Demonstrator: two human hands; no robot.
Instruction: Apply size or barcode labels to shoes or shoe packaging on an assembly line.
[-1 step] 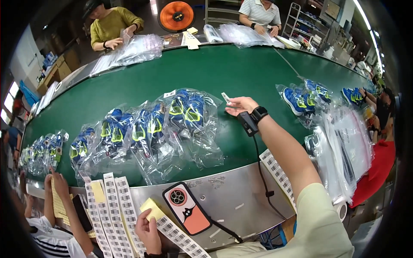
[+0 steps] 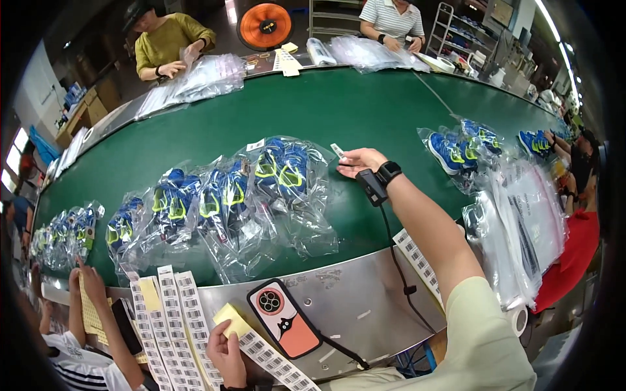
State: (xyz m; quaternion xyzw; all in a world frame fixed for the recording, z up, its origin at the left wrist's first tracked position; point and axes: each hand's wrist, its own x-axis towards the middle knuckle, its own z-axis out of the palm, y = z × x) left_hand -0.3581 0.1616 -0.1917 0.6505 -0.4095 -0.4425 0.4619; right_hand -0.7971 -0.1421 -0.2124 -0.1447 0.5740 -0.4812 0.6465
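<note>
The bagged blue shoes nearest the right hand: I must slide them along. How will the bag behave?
The bagged shoes probably slide easily on the smooth green belt. The loose, crinkled plastic likely slips and bunches under fingers.

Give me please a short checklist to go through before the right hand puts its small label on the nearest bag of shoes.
1. Label held at the fingertips of the right hand: ok.
2. Nearest bag of shoes within reach, beside the label: ok.
3. Bag top free, nothing lying over it: ok.
4. Sticky side of the label facing down: cannot tell.
5. Left hand on the strip of labels at the table edge: ok.
6. Cable from the right wrist clear of the bags: ok.
</note>
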